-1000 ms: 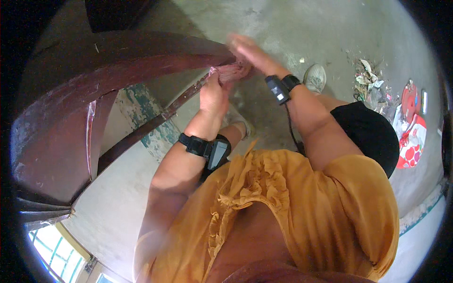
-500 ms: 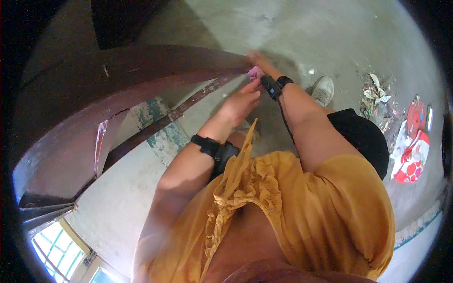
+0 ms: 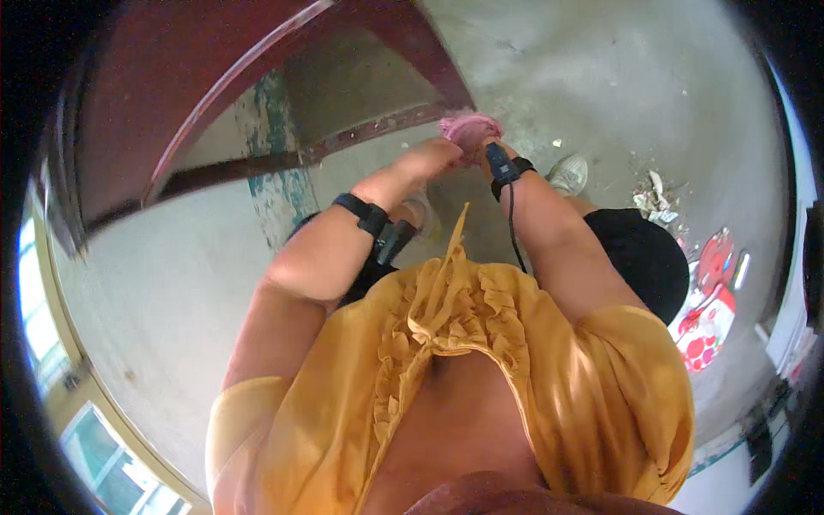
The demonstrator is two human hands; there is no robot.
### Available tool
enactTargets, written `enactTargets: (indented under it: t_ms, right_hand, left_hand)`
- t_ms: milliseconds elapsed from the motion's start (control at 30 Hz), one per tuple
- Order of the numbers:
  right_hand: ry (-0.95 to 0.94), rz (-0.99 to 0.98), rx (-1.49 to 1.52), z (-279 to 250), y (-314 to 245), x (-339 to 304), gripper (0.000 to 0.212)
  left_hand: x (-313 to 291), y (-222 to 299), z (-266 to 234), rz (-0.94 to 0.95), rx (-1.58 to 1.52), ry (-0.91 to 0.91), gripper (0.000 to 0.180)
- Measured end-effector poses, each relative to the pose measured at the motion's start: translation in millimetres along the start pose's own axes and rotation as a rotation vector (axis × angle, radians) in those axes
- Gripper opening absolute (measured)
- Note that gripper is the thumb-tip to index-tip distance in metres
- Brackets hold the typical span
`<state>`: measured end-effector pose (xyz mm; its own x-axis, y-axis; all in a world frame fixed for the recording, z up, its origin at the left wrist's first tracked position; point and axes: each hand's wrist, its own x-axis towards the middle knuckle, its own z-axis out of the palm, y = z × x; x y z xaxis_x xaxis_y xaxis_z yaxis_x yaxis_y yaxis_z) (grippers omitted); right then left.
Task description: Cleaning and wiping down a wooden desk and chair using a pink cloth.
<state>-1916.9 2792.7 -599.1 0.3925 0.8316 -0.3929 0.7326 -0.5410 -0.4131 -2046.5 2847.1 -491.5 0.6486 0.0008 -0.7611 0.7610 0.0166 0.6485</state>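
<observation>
Both of my hands meet at the low end of a dark red-brown wooden furniture frame (image 3: 446, 73), close to its corner. A bunched pink cloth (image 3: 463, 127) lies between them, blurred by motion. My right hand (image 3: 478, 148) is closed around the cloth, which covers most of its fingers. From the left, my left hand (image 3: 433, 158) reaches the cloth's near side with its fingers together; their tips are partly hidden there. A thin lower rail (image 3: 369, 133) of the frame runs left from beside my hands.
Paper scraps and debris (image 3: 657, 197) lie on the concrete floor (image 3: 601, 86) to the right, with a red dustpan-like object (image 3: 715, 262) and a red-and-white patterned bag (image 3: 708, 326) nearer. My shoe (image 3: 568, 176) stands behind my right wrist. A wall with peeling green paint (image 3: 279, 189) is at left.
The furniture frame appears swung up and leftward in view as my head turned. My right hand has come back onto the pink cloth, which now spreads over its fingers.
</observation>
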Motion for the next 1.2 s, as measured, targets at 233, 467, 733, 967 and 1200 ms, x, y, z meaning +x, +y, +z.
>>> enactTargets:
  t_ms: [233,467,733,967,1200]
  right_hand:
    - [0.553,-0.347,0.847,-0.1,-14.1,-26.8,0.036]
    - [-0.174,-0.037,2.022,-78.2,-133.4,-145.1,0.041]
    - [-0.225,-0.201,1.887,-91.3,-171.5,-178.0,0.039]
    - [-0.228,-0.271,1.691,-79.3,-191.9,-197.4,0.037]
    - [-0.559,0.009,1.570,-11.8,-136.3,-157.0,0.035]
  left_hand:
    - [-62.9,13.5,37.8,0.103,-0.751,0.146,0.033]
    - [-176.3,-50.8,31.0,0.566,-0.847,0.244,0.039]
    - [-234.6,-48.9,54.2,0.746,-1.101,0.411,0.032]
    - [-239.7,-20.5,72.0,0.722,-1.122,0.324,0.050]
    - [-209.4,-66.7,32.8,0.285,-0.847,0.309,0.061]
